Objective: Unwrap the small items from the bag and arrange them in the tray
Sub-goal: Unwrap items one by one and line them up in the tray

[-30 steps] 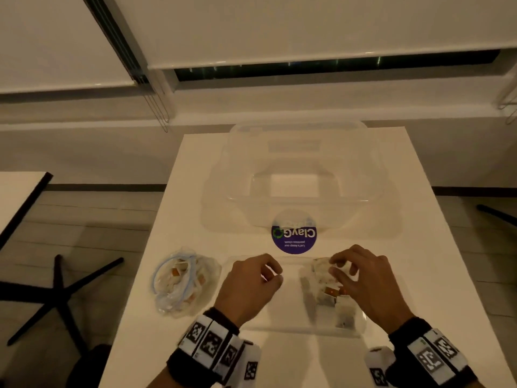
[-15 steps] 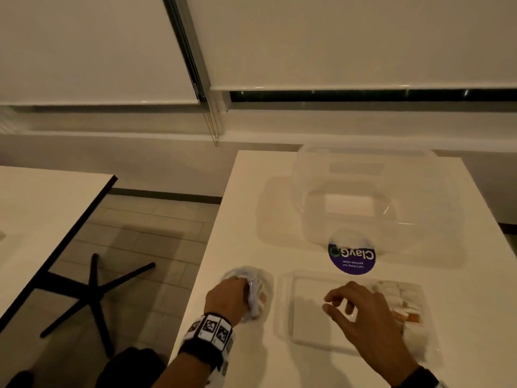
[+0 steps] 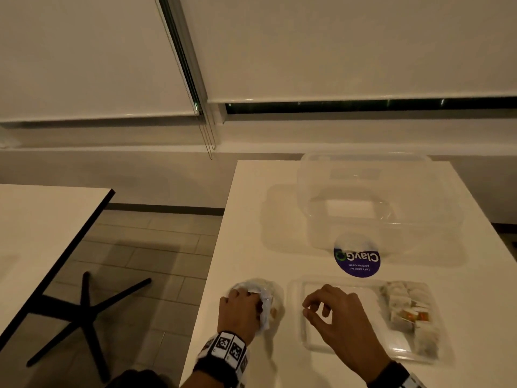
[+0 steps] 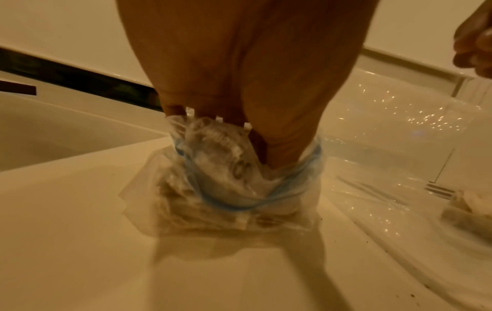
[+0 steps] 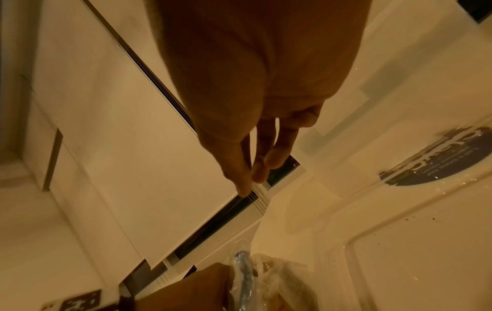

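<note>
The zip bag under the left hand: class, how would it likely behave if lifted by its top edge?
The zip bag is thin, crinkled clear film, so it would probably sag rather than hold shape. The wrapped items pooled at its bottom would likely swing and shift. The left hand already bunches its film, suggesting it crumples easily.

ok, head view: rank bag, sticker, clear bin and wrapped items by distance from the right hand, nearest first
From the right hand:
1. Bag, to its left, gripped by the left hand.
2. Wrapped items, at the tray's right end; nearly tied with the bag.
3. Sticker, just beyond the tray.
4. Clear bin, farthest back.
</note>
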{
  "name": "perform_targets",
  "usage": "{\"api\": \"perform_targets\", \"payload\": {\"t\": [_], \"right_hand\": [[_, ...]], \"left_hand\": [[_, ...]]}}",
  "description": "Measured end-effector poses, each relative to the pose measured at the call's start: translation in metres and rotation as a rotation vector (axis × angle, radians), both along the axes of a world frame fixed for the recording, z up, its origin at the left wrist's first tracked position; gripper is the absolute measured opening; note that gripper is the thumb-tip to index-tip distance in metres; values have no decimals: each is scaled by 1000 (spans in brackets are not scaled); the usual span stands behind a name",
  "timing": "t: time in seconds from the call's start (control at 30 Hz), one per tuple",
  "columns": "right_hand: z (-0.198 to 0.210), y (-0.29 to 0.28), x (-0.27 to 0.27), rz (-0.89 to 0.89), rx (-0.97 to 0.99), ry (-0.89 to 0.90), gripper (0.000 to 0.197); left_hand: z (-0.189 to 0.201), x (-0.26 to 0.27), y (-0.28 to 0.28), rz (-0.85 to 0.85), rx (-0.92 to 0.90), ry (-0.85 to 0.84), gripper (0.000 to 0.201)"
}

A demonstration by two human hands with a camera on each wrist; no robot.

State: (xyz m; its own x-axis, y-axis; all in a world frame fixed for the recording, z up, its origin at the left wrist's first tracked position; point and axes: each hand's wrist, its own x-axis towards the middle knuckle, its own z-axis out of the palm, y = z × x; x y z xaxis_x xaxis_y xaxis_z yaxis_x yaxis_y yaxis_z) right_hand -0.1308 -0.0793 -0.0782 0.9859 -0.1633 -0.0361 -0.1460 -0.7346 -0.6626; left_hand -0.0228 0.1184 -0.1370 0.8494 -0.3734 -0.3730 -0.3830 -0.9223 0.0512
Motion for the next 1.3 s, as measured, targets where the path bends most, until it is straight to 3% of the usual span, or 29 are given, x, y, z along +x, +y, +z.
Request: {"api": "perform_targets", "payload": {"t": [0.2, 0.5, 0.67, 0.87, 0.97, 1.17, 1.3], "right_hand": [[3, -4, -4, -24, -16, 8, 14], [2, -6, 0, -11, -19, -10, 13], [1, -9, 1, 8, -18, -30, 10], [4, -4, 13, 98, 30, -22, 6], [0, 9, 28, 187, 103, -12, 14], [-14, 48, 66, 293, 212, -20, 49], [-17, 62, 85, 299, 112, 10, 36]], "left_hand": [[9, 9, 4, -33, -145, -42, 26], [36, 13, 9, 89, -263, -64, 19], [47, 19, 14, 258, -462, 28, 11], [74, 21, 20, 273, -664, 58, 13], [82, 22, 23, 281, -724, 64, 16], [79, 20, 30, 260, -764, 104, 27], [75, 21, 32, 237, -796, 74, 29]]}}
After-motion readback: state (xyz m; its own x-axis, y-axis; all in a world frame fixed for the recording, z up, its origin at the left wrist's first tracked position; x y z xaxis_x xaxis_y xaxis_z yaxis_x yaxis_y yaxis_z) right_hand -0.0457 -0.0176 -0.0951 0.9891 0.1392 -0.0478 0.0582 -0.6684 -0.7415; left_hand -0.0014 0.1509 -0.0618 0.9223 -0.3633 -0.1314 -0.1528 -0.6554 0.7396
